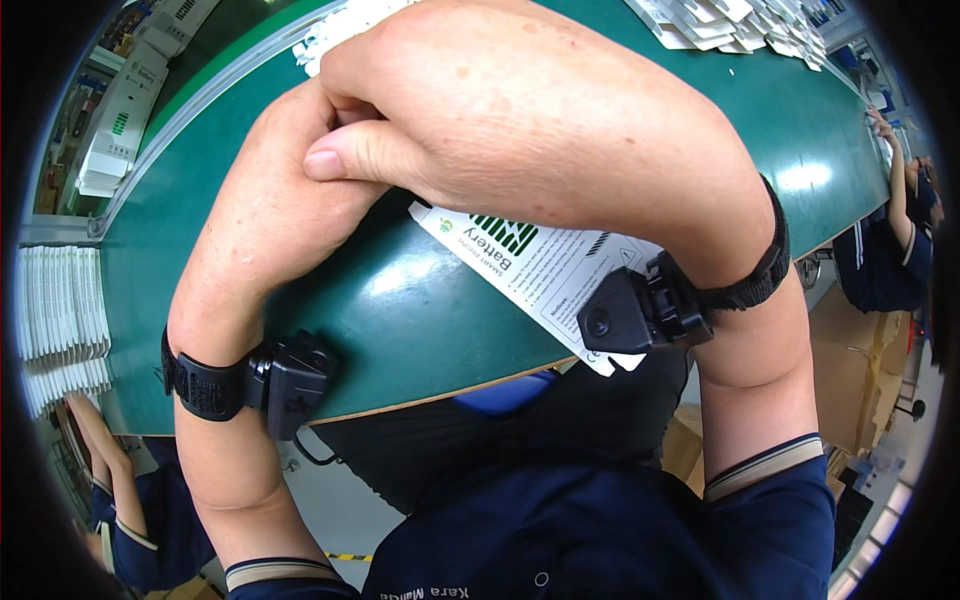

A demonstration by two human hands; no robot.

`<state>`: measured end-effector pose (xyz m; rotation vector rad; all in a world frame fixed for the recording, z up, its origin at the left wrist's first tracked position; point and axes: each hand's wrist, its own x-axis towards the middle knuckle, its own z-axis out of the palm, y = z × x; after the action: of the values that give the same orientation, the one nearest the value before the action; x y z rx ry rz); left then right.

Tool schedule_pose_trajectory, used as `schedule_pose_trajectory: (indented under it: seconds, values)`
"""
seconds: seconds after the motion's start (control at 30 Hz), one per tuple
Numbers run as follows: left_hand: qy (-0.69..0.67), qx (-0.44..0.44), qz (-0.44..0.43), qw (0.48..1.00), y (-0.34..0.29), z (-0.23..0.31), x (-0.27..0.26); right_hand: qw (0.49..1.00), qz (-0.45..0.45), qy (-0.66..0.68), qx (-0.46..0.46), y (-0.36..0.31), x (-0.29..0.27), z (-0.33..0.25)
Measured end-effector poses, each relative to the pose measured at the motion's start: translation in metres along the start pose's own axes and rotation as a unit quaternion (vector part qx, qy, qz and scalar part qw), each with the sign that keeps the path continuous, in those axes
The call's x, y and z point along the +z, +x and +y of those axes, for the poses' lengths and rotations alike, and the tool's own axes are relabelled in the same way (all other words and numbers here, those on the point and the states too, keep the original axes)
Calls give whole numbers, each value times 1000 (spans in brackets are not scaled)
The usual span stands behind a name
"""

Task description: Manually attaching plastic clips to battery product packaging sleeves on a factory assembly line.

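Note:
My right hand crosses over my left hand above the green table. The right thumb lies across the left hand near its thumb side. The other right fingers are out of sight, and the left fingers are hidden behind the right hand. Whether either hand holds anything cannot be seen. Beneath my right forearm, a flat white printed battery carton lies slantwise on the table, one end at its front edge. A strapped black device sits on each wrist. Just beyond my hands, white card pieces are partly covered.
Flat white cartons are heaped at the far right. At the left edge stands a row of stacked white cartons, with a co-worker's arm nearby. Another person is at the right. White boxes stand beyond the table's metal rail.

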<state>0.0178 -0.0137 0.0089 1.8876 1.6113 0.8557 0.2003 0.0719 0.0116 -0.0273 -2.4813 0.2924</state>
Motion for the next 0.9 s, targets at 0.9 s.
schedule_pose_trajectory:
  seconds: [0.9]
  values:
    - [24,41,23,999,-1,-5,5,999,-29,25,29,-9,-6,0]
